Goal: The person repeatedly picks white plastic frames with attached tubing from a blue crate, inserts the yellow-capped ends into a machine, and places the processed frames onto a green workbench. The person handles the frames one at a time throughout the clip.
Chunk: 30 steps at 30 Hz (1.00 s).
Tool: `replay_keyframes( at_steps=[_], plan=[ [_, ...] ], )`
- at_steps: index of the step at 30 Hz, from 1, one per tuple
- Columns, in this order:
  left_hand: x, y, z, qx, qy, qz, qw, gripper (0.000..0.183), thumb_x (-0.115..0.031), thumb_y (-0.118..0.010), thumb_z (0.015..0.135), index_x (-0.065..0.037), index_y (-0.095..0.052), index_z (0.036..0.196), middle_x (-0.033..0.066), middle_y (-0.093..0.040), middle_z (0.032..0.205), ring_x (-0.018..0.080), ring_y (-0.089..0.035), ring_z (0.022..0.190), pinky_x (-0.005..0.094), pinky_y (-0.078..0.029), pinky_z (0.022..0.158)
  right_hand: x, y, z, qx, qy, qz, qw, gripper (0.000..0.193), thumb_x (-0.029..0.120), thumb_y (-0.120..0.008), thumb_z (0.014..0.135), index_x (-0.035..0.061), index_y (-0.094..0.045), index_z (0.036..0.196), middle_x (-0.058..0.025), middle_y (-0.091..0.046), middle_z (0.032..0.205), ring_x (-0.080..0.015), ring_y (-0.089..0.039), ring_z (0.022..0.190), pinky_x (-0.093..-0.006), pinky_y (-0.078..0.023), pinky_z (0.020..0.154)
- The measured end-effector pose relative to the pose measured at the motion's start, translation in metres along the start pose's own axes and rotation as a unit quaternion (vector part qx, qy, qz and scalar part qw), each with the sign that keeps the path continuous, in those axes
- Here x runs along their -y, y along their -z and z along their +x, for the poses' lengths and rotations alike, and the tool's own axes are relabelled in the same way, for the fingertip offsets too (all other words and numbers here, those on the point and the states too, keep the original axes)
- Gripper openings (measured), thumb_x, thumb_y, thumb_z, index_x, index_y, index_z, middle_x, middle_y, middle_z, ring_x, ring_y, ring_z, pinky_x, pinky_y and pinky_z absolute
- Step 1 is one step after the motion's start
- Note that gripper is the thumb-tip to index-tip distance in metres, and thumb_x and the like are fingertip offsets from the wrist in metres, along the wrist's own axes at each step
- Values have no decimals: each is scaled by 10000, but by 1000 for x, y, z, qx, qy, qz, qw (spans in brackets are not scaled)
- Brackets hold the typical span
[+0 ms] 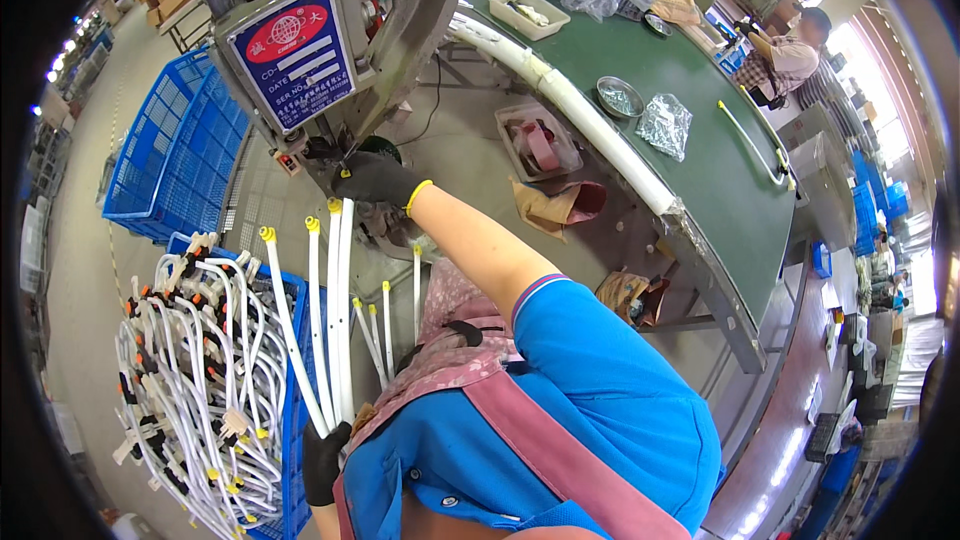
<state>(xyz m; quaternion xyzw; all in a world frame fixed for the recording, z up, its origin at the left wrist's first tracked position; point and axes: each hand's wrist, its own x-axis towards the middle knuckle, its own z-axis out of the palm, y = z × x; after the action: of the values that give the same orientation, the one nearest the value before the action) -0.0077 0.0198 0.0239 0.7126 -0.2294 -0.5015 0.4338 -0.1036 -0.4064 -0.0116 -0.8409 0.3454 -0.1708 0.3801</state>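
My left hand (pixel 325 462), in a dark glove, is closed round the lower ends of several white tubes (pixel 297 340) with yellow end fittings. The tubes stand up and fan out slightly. My right hand (pixel 382 183), in a dark glove with a yellow cuff, reaches under the head of a press machine (pixel 345 30). Its fingers are closed by a yellow fitting (pixel 346 172) at the top of one white tube (pixel 346 260); the glove partly hides the grip. More yellow-tipped tubes (pixel 388 325) stand near my apron.
A blue crate (pixel 296 490) at lower left holds a heap of white tubes with black connectors. Another blue crate (pixel 170 155) stands behind it. On the right is a green worktable (pixel 720 200) with a metal bowl (pixel 619 97) and a plastic bag (pixel 664 127). A co-worker (pixel 790 55) sits beyond.
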Motion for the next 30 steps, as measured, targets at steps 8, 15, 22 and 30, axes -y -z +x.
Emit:
replay_keyframes(
  at_steps=[8, 15, 22, 30],
  plan=[
    [-5, 10, 4, 26, 25, -80, 996, 463, -32, -656, 773, 32, -560, 1222, 138, -665, 1072, 241, -643, 952, 347, -487, 877, -19, -13, 7, -47, 125, -82, 988, 422, 366, -639, 797, 96, -639, 1121, -170, -635, 1136, -325, -596, 1038, -398, -476, 883],
    [8, 9, 7, 46, -45, -139, 988, 556, -119, -711, 761, 20, -508, 1260, 163, -656, 1007, 245, -653, 841, 362, -531, 770, -24, -6, 15, 13, -1, 22, 1000, 370, 382, -604, 767, 62, -678, 935, -211, -656, 1005, -375, -613, 954, -414, -474, 821],
    [-13, -12, -1, 27, -35, -119, 992, 640, -124, -719, 756, 15, -457, 1323, 165, -611, 1150, 261, -616, 997, 371, -474, 907, -27, -10, 15, 54, 92, 66, 992, 223, 249, -566, 818, 37, -602, 876, -128, -619, 795, -249, -595, 755, -364, -466, 690],
    [-21, -37, -9, 19, 4, -52, 998, 571, -124, -702, 753, 27, -498, 1264, 148, -619, 1120, 213, -588, 999, 318, -438, 937, -50, -24, 15, -30, 253, 38, 966, 135, 159, -577, 810, 28, -578, 841, -95, -610, 742, -217, -603, 717, -348, -479, 654]
  ],
)
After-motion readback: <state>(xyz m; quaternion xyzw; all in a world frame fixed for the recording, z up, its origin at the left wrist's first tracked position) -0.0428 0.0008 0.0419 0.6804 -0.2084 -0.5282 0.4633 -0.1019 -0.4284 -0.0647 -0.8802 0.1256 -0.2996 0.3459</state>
